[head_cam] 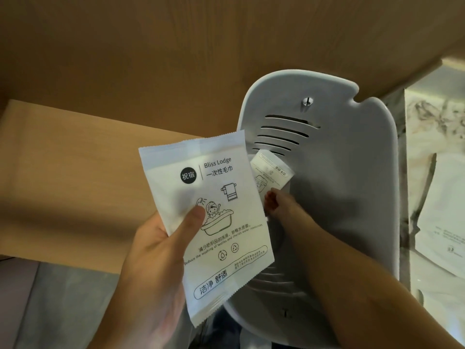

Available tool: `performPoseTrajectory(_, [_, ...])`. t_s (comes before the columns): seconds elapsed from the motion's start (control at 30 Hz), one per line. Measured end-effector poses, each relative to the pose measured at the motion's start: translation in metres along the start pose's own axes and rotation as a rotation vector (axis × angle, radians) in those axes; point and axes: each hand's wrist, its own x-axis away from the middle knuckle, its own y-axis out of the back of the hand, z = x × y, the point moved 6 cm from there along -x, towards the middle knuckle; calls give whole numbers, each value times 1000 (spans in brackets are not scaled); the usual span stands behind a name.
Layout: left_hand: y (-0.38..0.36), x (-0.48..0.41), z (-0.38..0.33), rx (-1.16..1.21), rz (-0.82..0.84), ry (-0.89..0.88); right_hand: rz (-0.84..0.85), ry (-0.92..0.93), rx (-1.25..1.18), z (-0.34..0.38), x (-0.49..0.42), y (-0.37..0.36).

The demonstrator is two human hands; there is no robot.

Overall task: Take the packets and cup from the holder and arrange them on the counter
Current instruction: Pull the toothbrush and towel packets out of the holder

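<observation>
My left hand (156, 258) grips a large white towel packet (214, 217) printed "Bliss Lodge" with a bathtub drawing, thumb pressed on its front. It is held up in front of the grey wall-mounted holder (339, 187), which has slots in its back plate. My right hand (279, 205) reaches into the holder from the lower right and pinches the lower edge of a smaller white packet (270, 172); the large packet hides part of these fingers. No cup is visible; the holder's pocket is mostly hidden behind the packet and my forearm.
A marble-patterned counter (437, 137) lies to the right of the holder, with a flat white packet (448, 222) lying on it. Wood panelling (125, 59) covers the wall behind. A wooden ledge (63, 185) runs along the left.
</observation>
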Motion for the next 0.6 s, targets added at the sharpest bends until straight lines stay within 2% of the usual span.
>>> performPoseTrajectory(0.1, [1,0,0,-10,-19,6,-93,107,146,15,11,0])
performPoseTrajectory(0.23, [7,-1,3,-8,-48,45,-98,322,293,36,49,3])
performPoseTrajectory(0.43, [11,15,-8,-58,-68,109,-234,689,529,68,166,27])
performPoseTrajectory(0.53, [17,30,-17,-109,-130,111,-224,901,539,83,255,45])
performPoseTrajectory(0.6, [18,46,-28,-130,-157,97,-191,983,442,89,319,64])
